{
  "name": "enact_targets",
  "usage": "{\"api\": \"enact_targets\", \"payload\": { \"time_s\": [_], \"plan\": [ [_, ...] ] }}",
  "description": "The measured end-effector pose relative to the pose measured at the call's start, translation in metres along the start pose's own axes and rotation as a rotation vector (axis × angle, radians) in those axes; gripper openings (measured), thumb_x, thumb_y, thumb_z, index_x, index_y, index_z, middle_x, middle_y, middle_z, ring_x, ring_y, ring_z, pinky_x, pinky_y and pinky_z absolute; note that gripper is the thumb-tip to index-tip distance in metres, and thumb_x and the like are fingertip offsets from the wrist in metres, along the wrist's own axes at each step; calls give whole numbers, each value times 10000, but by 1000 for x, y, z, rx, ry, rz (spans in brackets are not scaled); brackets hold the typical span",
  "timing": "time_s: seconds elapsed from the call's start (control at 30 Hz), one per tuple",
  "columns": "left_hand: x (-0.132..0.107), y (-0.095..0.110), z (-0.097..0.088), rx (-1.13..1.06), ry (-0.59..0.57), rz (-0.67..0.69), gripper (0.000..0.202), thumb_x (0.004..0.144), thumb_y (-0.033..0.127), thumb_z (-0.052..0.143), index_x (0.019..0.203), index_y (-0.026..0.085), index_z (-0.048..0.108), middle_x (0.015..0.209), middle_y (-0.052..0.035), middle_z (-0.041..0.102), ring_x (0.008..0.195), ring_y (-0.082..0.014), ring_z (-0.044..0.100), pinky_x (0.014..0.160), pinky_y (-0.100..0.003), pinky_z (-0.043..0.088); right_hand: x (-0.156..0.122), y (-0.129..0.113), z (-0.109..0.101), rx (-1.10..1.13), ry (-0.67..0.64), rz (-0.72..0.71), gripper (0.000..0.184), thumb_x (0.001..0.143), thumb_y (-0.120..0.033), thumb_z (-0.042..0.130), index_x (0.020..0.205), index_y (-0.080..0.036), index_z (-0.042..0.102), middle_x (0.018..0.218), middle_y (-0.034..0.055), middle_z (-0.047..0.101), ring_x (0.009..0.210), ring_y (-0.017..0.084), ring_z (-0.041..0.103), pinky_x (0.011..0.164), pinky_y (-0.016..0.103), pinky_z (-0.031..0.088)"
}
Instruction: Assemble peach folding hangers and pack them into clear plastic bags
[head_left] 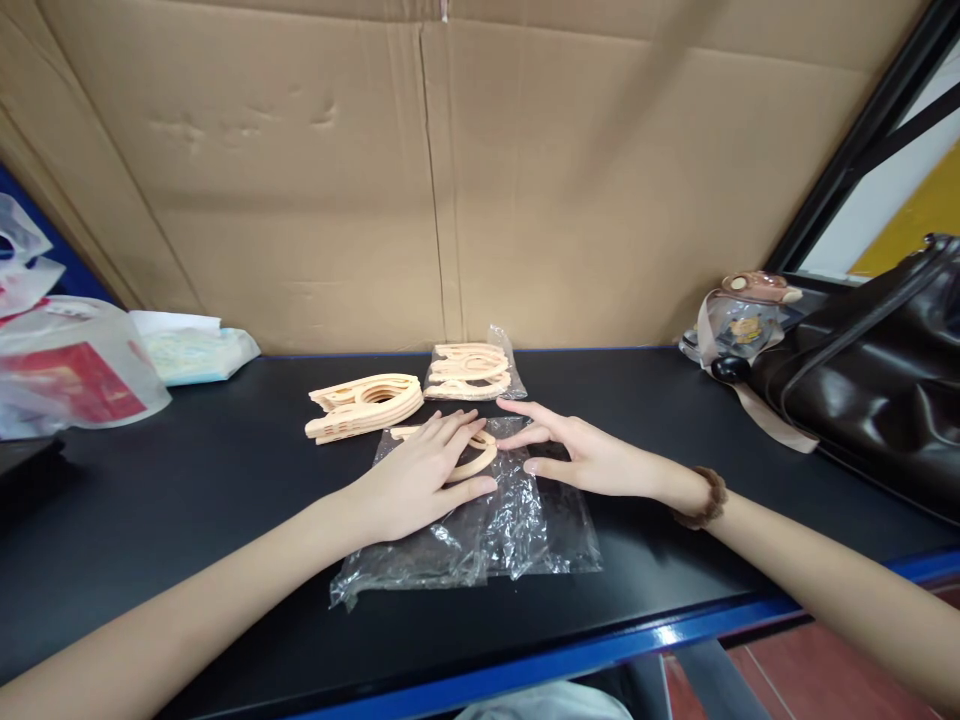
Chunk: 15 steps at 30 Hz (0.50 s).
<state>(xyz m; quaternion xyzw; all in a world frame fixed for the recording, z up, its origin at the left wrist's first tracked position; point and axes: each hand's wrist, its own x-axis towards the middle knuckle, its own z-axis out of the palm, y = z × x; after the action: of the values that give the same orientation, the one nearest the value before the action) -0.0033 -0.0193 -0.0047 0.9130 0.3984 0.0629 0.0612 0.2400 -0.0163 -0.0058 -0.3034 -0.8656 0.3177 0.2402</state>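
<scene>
My left hand (416,480) lies flat, fingers stretched out, over a cream folding hanger (480,462) and the clear plastic bags (480,540) around it. The palm hides much of that hanger; I cannot tell whether it is inside a bag or on top. At its right side my right hand (592,455) has its fingers apart, one fingertip at or just touching the hanger's edge. Behind my left hand is a stack of similar cream hangers (367,408). Farther back, more hangers (469,370) lie packed in a clear bag.
A cardboard sheet (300,180) stands along the back of the black table (247,520). On the left are a white plastic bag (90,360) and a soft pack (199,347). At the right sit a clear bottle with a strap (746,325) and a black leather bag (877,370).
</scene>
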Motion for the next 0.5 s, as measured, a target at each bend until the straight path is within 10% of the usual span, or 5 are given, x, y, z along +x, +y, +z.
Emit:
{"api": "enact_targets", "payload": {
  "time_s": [0.3,0.5],
  "plan": [
    [0,0,5,44,1,33,679,933,613,262,1405,137,376,1511,-141,345,1414,-292,253,1133,-502,244,0,-2,2,-23,-118,-80,676,937,-150,426,1513,-238,83,1425,58,476,1357,157,375,1145,440,243],
    [-1,-3,-8,-21,117,-6,636,952,576,241,1460,197,284,1565,-92,231,1434,-255,204,1139,-459,261,0,-2,2,-81,-34,-33,660,952,-186,413,1507,-276,69,1316,38,581,1233,172,507,1088,439,338]
  ]
}}
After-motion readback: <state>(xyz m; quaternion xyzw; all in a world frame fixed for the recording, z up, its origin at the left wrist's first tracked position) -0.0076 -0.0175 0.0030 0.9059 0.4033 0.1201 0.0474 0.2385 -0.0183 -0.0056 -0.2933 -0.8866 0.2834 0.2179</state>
